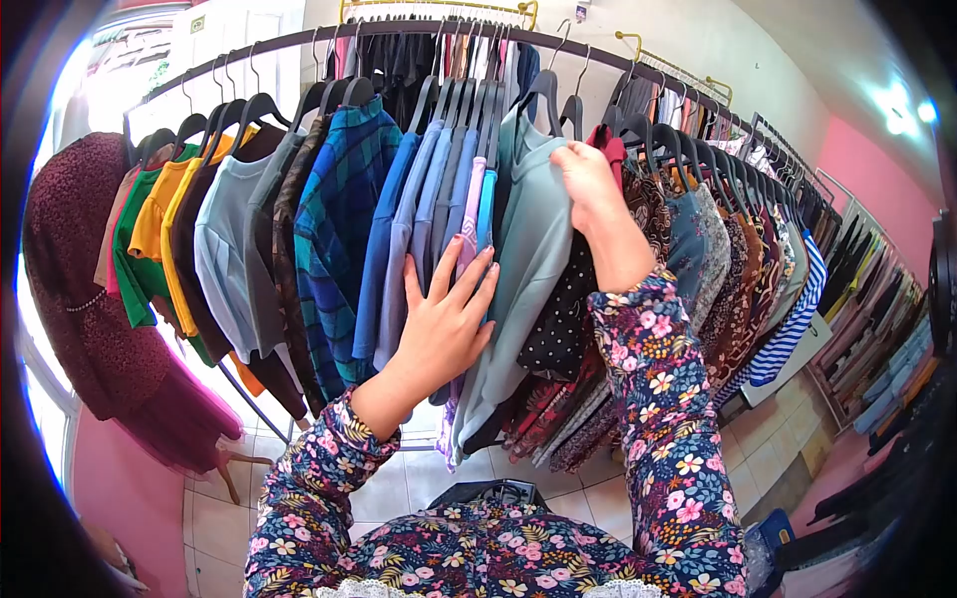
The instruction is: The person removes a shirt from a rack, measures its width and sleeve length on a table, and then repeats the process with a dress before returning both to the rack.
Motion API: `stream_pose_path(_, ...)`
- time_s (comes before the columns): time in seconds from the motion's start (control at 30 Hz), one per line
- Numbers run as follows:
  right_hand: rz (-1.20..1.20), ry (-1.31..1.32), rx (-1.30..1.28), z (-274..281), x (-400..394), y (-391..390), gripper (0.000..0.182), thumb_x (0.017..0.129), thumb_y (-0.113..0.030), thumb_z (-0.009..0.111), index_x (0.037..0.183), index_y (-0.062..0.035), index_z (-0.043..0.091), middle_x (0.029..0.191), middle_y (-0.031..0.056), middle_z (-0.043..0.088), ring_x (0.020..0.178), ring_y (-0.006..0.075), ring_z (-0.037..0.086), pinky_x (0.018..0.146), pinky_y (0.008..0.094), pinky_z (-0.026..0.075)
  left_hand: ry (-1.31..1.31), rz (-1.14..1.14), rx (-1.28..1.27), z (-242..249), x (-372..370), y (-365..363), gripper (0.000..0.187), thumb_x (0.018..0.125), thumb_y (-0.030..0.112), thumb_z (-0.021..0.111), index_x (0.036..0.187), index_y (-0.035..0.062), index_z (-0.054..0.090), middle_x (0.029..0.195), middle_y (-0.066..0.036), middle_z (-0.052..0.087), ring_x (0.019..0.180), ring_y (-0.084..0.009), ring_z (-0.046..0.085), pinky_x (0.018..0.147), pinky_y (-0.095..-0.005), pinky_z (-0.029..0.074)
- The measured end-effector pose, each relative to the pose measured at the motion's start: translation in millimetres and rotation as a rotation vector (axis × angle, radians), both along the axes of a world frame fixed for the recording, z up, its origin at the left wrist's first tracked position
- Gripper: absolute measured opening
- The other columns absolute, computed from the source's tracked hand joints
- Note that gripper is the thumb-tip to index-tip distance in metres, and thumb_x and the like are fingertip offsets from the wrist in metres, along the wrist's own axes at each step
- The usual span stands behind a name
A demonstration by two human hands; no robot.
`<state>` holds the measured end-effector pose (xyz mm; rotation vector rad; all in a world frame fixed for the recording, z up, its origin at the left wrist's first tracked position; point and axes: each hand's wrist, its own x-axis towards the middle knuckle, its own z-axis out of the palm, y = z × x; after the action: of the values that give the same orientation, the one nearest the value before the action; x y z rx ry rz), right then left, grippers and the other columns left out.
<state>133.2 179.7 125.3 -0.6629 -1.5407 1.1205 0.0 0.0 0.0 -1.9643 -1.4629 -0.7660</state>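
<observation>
A grey-green long-sleeved top (523,219) hangs from a dark hanger (544,92) on the rail in front of me. My right hand (590,187) is closed on its right shoulder, thumb and fingers pinching the cloth. Lower and to the left, my left hand (447,321) has its fingers spread over the hanging blue garments (401,249) and a lilac one (470,214). A bright blue garment (486,204) shows between the lilac one and the grey-green top. Beside the top hangs a black polka-dot garment (560,324), partly hidden.
The curved dark rail (399,28) carries a blue-green plaid shirt (349,189), yellow and green tops, and a maroon sequinned dress (95,259) at its left end. Patterned clothes and a blue-striped garment (788,314) crowd the right. More racks stand behind, above a tiled floor (394,488).
</observation>
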Motion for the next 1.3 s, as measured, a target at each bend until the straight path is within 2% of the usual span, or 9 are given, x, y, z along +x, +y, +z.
stream_pose_path(0.17, 0.13, 0.054, -0.017, -20.3, 36.6, -59.5, 0.031, 0.08, -0.002, 0.055, 0.111, 0.0037, 0.053, 0.093, 0.0072, 0.06, 0.08, 0.0146, 0.06, 0.074, 0.0299, 0.05, -0.036, -0.017, 0.013, -2.5, -2.0, -1.4, 0.068, 0.069, 0.021, 0.071, 0.131, 0.0093, 0.044, 0.145, -0.008, 0.031, 0.138, -0.0366, 0.016, 0.098, -0.0716, 0.011)
stream_pose_path(0.33, 0.093, -0.015, -0.011, -77.1, 105.4, -128.8, 0.038, 0.079, 0.003, 0.056, 0.116, 0.0011, 0.049, 0.102, 0.0062, 0.058, 0.093, 0.0122, 0.056, 0.082, 0.0278, 0.046, -0.127, -0.033, 0.07, -5.0, 23.3, -14.9, 0.062, 0.07, 0.02, 0.071, 0.126, 0.0052, 0.049, 0.142, -0.012, 0.036, 0.136, -0.0381, 0.022, 0.097, -0.072, -0.005)
stream_pose_path(0.6, -0.167, -0.247, -0.101, -153.3, 258.4, -210.3, 0.03, 0.082, -0.007, 0.061, 0.11, 0.0021, 0.054, 0.099, 0.0039, 0.059, 0.092, 0.0094, 0.054, 0.082, 0.0241, 0.042, -0.263, -0.589, -0.06, -12.3, 81.1, 14.0, 0.067, 0.073, 0.009, 0.068, 0.133, 0.0005, 0.041, 0.142, -0.024, 0.031, 0.134, -0.0449, 0.023, 0.104, -0.0578, 0.022)
stream_pose_path(0.77, -0.458, -0.373, -0.085, -163.6, 349.1, -279.4, 0.027, 0.077, -0.019, 0.065, 0.093, 0.002, 0.059, 0.085, 0.0043, 0.062, 0.081, 0.0122, 0.057, 0.076, 0.0253, 0.043, -0.255, -0.75, -0.165, -24.5, 145.2, 43.3, 0.071, 0.076, 0.012, 0.068, 0.137, 0.0007, 0.035, 0.135, -0.017, 0.044, 0.124, -0.0336, 0.043, 0.104, -0.0477, 0.03)
stream_pose_path(0.93, -0.811, -0.623, 0.001, -161.4, 439.0, -345.3, 0.023, 0.075, -0.015, 0.064, 0.089, 0.0029, 0.06, 0.078, 0.0094, 0.062, 0.073, 0.016, 0.059, 0.068, 0.0269, 0.045, -0.152, -0.827, -0.405, -32.5, 254.0, 60.4, 0.03, 0.075, 0.025, 0.07, 0.098, 0.0075, 0.063, 0.082, -0.006, 0.064, 0.08, -0.0261, 0.062, 0.074, -0.0378, 0.048)
stream_pose_path(1.03, -1.245, -0.776, 0.018, -164.5, 485.3, -369.8, 0.017, 0.076, -0.003, 0.058, 0.092, 0.0042, 0.059, 0.079, 0.0124, 0.062, 0.07, 0.0195, 0.059, 0.065, 0.0283, 0.044, -0.34, -1.032, -0.377, -35.3, 344.3, 61.2, 0.021, 0.075, 0.026, 0.07, 0.08, 0.0082, 0.062, 0.069, -0.005, 0.061, 0.065, -0.0273, 0.061, 0.061, -0.0362, 0.048)
stream_pose_path(1.1, -1.395, -0.724, 0.015, -160.7, 512.6, -389.5, 0.017, 0.078, -0.004, 0.058, 0.093, 0.004, 0.059, 0.08, 0.0126, 0.062, 0.07, 0.019, 0.058, 0.065, 0.0276, 0.044, -0.353, -1.143, -0.431, -34.5, 398.8, 66.6, 0.023, 0.077, 0.026, 0.071, 0.087, 0.0062, 0.063, 0.073, -0.008, 0.063, 0.063, -0.0254, 0.063, 0.056, -0.033, 0.048)
stream_pose_path(1.17, -1.525, -0.743, 0.06, -171.5, 554.4, -410.8, 0.017, 0.08, -0.005, 0.058, 0.094, 0.004, 0.059, 0.08, 0.0122, 0.062, 0.07, 0.0184, 0.058, 0.065, 0.0275, 0.044, -0.528, -1.259, -0.87, -31.0, 450.0, 71.6, 0.026, 0.076, 0.016, 0.072, 0.094, 0.0007, 0.062, 0.082, -0.012, 0.065, 0.072, -0.0192, 0.064, 0.066, -0.0282, 0.048)
stream_pose_path(1.3, -1.823, -0.763, 0.042, -169.5, 610.6, -439.7, 0.015, 0.083, -0.005, 0.057, 0.095, 0.0035, 0.059, 0.078, 0.0108, 0.061, 0.069, 0.0163, 0.056, 0.064, 0.0274, 0.043, -0.544, -1.405, -1.469, -79.6, 523.4, 99.8, 0.028, 0.081, 0.016, 0.071, 0.101, -0.0009, 0.061, 0.085, 0.002, 0.064, 0.078, -0.0059, 0.054, 0.073, -0.0237, 0.046)
